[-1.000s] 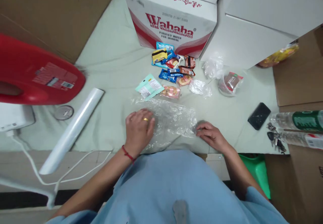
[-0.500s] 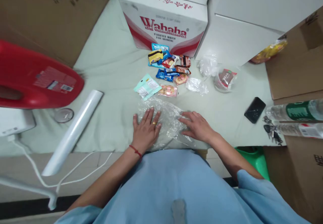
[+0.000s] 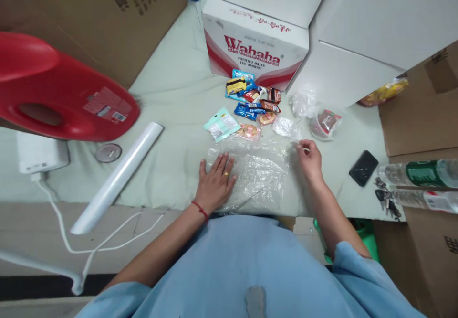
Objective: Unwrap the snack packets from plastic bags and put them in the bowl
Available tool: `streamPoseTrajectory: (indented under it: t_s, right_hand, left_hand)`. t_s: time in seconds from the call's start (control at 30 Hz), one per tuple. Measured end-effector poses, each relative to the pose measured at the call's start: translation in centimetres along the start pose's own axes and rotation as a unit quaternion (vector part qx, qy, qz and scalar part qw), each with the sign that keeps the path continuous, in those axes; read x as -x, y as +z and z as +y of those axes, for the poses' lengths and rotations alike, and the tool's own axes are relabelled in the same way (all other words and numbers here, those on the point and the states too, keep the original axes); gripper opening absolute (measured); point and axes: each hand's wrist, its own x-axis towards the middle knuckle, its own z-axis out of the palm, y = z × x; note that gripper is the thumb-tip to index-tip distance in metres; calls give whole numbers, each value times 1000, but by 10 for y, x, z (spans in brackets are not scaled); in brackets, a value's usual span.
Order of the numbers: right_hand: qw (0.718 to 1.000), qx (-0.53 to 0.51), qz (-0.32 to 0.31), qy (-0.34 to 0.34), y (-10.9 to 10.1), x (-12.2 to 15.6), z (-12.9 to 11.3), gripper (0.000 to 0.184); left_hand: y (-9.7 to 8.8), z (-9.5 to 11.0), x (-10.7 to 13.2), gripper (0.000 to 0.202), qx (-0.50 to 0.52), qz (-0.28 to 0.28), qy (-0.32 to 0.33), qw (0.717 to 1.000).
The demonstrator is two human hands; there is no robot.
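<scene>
The clear plastic sheet (image 3: 263, 177) lies wrinkled along the middle of the counter's (image 3: 171, 174) near edge. The left hand (image 3: 215, 182) is open, fingers spread flat over the sheet's left part. The right hand (image 3: 309, 160) is curled beside its far right corner; whether it pinches any film, I cannot tell. To smooth it well, I'd anchor the left side and draw the right gently outward, keeping clear of the cracker packet (image 3: 249, 132) just beyond.

Plastic sheet (image 3: 265, 174) on tabletop (image 3: 182, 103), centre of frame; snack packets (image 3: 245, 111) behind it; jug (image 3: 77, 93) upper left; bottles (image 3: 425, 172) far right.
</scene>
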Motion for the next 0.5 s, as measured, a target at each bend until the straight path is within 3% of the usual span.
streamPoseTrajectory:
  t_s: [0.07,0.1,0.17,0.23,0.33,0.43,0.5]
  right_hand:
    - [996,41,61,-50,-2,9,-8,22]
    - [993,54,53,-93,0,17,-13,20]
    - [973,77,-59,-207,7,34,-22,21]
    - [932,116,-186,-287,16,49,-23,28]
    - [898,173,-279,-294,24,56,-11,37]
    - [904,166,-291,-264,18,47,-1,33]
    - [914,161,-276,-251,16,32,-6,31]
  left_hand:
    - [-1,-3,1,63,7,-1,8,1000]
    - [-2,-4,1,62,12,-1,14,1000]
    - [-5,-9,3,60,21,1,26,999]
    - [-8,-13,4,58,21,8,29,999]
    - [-12,-19,5,57,2,20,0,1000]
    - [-13,-23,4,60,-12,11,-20,1000]
    - [-12,-24,3,60,-13,2,-16,1000]
